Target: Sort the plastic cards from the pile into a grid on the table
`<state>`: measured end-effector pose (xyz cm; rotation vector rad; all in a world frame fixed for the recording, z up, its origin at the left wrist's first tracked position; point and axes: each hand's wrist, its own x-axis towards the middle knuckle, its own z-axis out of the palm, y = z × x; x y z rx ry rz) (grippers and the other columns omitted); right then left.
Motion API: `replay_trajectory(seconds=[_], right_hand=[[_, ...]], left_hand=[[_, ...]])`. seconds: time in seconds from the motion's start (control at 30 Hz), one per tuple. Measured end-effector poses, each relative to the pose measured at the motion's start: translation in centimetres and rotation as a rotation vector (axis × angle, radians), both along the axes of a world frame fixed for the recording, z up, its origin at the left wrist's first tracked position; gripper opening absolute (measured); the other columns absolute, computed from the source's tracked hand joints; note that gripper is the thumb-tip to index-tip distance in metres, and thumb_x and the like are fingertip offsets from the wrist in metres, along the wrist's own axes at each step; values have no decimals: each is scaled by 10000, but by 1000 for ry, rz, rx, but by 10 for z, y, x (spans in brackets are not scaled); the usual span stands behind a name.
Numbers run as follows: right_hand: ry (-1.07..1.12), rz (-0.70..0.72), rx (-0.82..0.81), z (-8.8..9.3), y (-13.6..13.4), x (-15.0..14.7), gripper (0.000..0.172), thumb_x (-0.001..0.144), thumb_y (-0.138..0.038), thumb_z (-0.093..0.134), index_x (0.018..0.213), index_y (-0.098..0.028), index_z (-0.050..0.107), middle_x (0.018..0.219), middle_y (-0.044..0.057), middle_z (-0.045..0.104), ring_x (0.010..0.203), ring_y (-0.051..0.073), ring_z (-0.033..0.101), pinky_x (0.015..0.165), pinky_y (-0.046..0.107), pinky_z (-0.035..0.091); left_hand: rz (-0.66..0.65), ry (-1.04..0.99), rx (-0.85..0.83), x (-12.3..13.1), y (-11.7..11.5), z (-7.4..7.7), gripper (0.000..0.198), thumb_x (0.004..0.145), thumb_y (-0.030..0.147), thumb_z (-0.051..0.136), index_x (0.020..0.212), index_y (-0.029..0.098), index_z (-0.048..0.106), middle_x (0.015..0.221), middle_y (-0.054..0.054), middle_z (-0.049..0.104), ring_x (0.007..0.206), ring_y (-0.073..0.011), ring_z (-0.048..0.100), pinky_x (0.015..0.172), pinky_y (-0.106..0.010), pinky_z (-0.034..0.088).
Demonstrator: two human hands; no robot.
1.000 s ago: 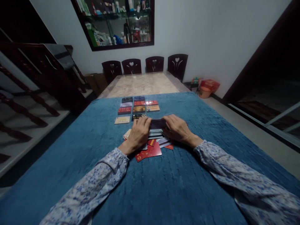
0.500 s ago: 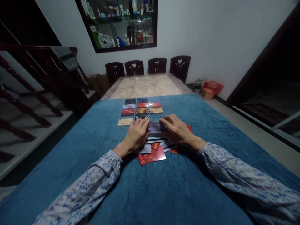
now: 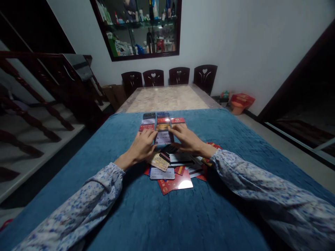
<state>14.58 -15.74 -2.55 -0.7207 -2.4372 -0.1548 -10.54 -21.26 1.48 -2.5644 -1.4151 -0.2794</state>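
Observation:
A lilac-grey card (image 3: 164, 137) is gripped by its two side edges between my hands, just in front of the gold-brown card stack (image 3: 163, 127). My left hand (image 3: 141, 144) closes on its left edge, and my right hand (image 3: 186, 139) on its right edge. Whether other cards lie under it, I cannot tell. Below my hands spreads a loose pile: a beige card (image 3: 158, 161), a white card with a dark stripe (image 3: 181, 159), a pale card with printed lines (image 3: 162, 173) and a large red card (image 3: 179, 183).
Beyond my hands stand neat card stacks, among them a black one (image 3: 149, 116), a blue one (image 3: 163, 114) and a red one (image 3: 178, 120). They rest on a blue cloth (image 3: 209, 209) over the table. Dark chairs (image 3: 205, 76) line the far end.
Both hands have moved forward and left with the lilac-grey card, towards the stacks. More of the loose pile shows now. The view has shifted slightly.

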Motion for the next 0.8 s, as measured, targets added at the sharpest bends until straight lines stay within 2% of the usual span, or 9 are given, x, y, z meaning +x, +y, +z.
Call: replay_trajectory(seconds=[0.1,0.33,0.5,0.8], right_hand=[[3,-20,-5,6,11,-12,492,787,-228,741,1258,-177,609,1171,148,570,1059,302,489,896,501,509],[-90,4,-82,30,36,-36,408,835,-237,682,1230,-156,620,1196,159,573,1062,291,480,908,472,478],[-138,-14,-123,36,61,-55,342,830,-236,691,1151,-126,650,1188,165,571,1073,289,486,932,439,450],[-273,-127,-182,48,101,-87,402,822,-248,680,1188,-81,688,1203,170,592,1099,292,521,955,384,443]], left_hand=[[19,-3,-12,-9,9,4,507,895,211,611,1388,124,531,1391,-203,596,1262,-339,541,977,-496,481],[71,10,-24,-26,33,14,507,875,198,610,1376,152,543,1358,-174,617,1230,-336,556,963,-495,501],[133,45,-47,-37,54,21,413,880,211,606,1290,156,600,1334,-172,626,1212,-331,571,976,-493,510],[194,54,-121,-59,107,18,500,867,205,575,1362,134,580,1362,-170,603,1246,-327,566,1034,-450,495]])
